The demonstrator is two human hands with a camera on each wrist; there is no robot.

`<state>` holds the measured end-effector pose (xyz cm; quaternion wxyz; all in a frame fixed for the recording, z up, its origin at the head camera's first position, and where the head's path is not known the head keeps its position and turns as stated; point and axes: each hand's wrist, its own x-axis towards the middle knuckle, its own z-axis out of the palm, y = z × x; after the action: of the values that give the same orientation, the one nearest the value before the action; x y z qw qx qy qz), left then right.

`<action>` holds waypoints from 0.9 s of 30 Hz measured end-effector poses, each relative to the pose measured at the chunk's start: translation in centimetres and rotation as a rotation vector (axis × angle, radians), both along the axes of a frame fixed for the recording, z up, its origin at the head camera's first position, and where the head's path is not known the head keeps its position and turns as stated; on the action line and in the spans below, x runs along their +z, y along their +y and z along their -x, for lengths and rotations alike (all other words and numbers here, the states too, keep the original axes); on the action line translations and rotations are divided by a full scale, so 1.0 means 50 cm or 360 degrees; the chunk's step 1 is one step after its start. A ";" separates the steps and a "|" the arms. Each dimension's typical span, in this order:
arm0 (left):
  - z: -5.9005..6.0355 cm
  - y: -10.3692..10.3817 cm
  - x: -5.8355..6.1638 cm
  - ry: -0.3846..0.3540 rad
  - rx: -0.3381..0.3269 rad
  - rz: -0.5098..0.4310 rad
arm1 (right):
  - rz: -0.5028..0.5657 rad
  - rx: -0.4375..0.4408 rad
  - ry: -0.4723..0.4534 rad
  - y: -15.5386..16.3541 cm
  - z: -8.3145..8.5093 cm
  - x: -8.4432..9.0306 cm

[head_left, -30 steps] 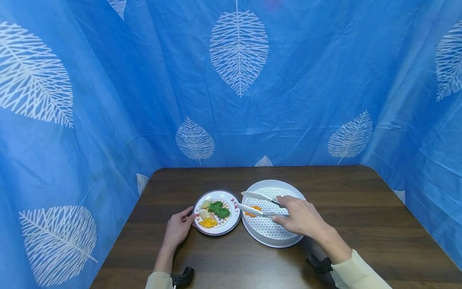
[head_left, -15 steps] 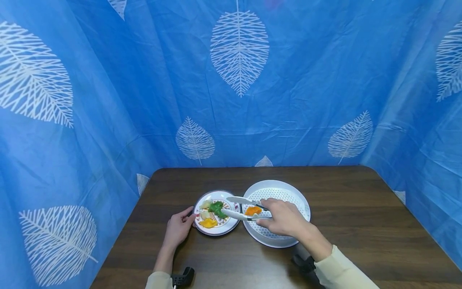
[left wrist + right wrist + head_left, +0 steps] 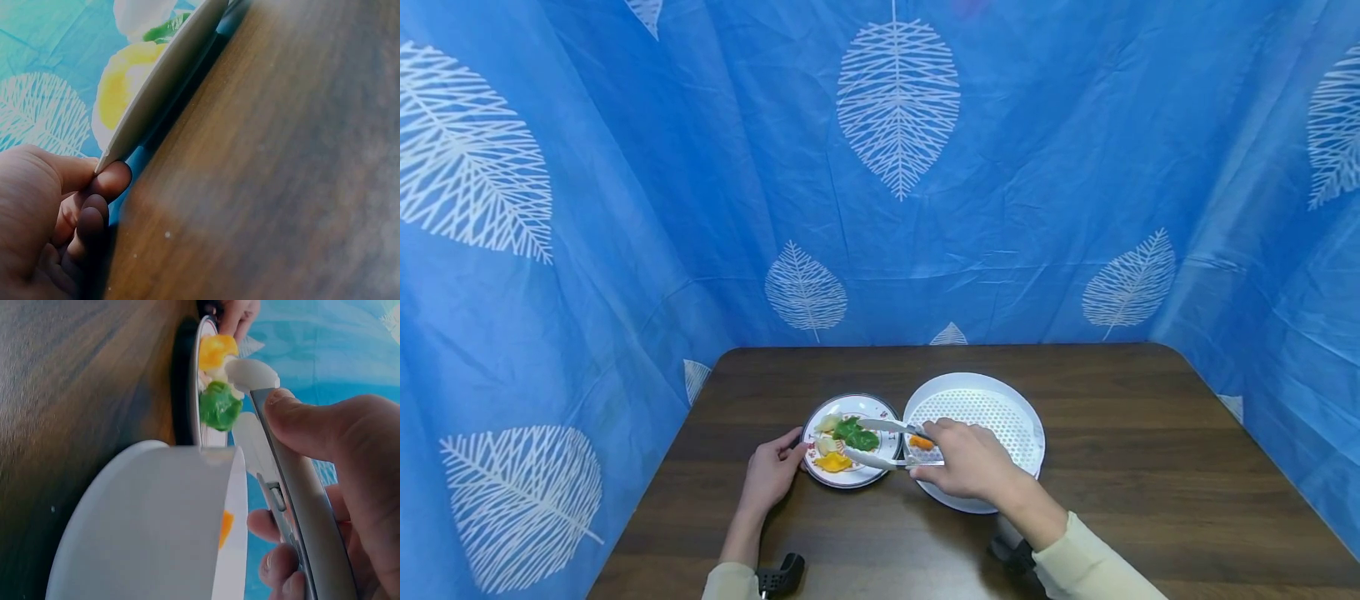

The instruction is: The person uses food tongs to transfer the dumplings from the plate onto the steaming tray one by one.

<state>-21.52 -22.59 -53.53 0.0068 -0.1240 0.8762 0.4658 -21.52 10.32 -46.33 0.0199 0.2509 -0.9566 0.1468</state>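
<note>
A small patterned plate [image 3: 887, 451] holds green [image 3: 857, 435], yellow [image 3: 832, 462] and pale dumpling-like pieces. My left hand [image 3: 772, 471] grips its left rim, and its fingertips [image 3: 107, 181] sit at the plate edge [image 3: 164, 80]. My right hand [image 3: 964, 461] holds white-tipped metal tongs [image 3: 880, 460]. Their arms are spread, with the tips over the plate on either side of the green piece [image 3: 219, 406]. To the right stands a white perforated tray [image 3: 1000, 417] with one orange piece [image 3: 921, 442] near its left wall. My right hand lies over the tray's near left part.
The dark wooden table [image 3: 1120, 450] is bare to the right and behind the dishes. Blue leaf-print curtains [image 3: 895, 208] close in the back and both sides. Plate and tray stand almost touching.
My right hand has carried the open tongs left, from over the tray to over the plate. The orange piece stays in the tray. My left hand has not moved.
</note>
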 end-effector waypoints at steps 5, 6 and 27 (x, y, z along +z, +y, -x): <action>-0.002 -0.001 -0.002 0.0009 0.0003 0.0020 | -0.0026 0.0009 0.0101 -0.014 -0.003 -0.004; -0.002 -0.001 -0.003 0.0017 0.0000 0.0024 | -0.0034 0.0009 0.0125 -0.016 -0.003 -0.005; 0.000 -0.003 -0.001 -0.0006 0.0005 0.0012 | -0.0152 -0.0004 0.0196 -0.037 -0.008 0.004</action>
<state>-21.54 -22.73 -53.60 0.0073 -0.1262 0.8778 0.4621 -21.13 8.47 -46.11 0.0668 0.2590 -0.9598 0.0853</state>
